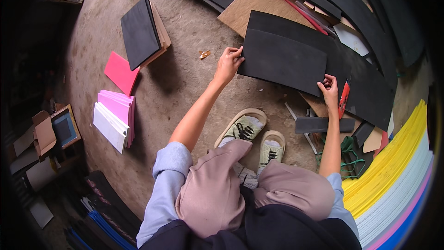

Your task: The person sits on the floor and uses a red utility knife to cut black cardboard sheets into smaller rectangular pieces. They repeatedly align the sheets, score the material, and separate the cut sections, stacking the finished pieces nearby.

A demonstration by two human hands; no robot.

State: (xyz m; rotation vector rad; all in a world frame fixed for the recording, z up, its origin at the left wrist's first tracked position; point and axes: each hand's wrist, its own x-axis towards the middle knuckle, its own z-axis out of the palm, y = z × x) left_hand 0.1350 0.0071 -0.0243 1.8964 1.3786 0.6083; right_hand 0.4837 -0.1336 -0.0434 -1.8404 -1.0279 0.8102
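The left hand [228, 66] and the right hand [329, 90] are both closed on a black sheet [283, 60], seen between one and two o'clock from the middle of the view. Its left edge is pinched between thumb and fingers by the left hand; its lower right corner is gripped by the right. Another dark layer is seen along its far edge, though whether it is also held cannot be told, black being set against black.

At three o'clock, a red knife [343, 99] is laid just beside the right hand, with a grey strip [319, 124] below it. A brown board [245, 9] is partly covered at half past twelve. On the floor [194, 18], a black-topped stack [141, 32] is placed between ten and eleven, a red-pink sheet [121, 72] near ten, and lilac pieces [115, 103] at nine. Yellow sheets [393, 153] are piled between three and four.
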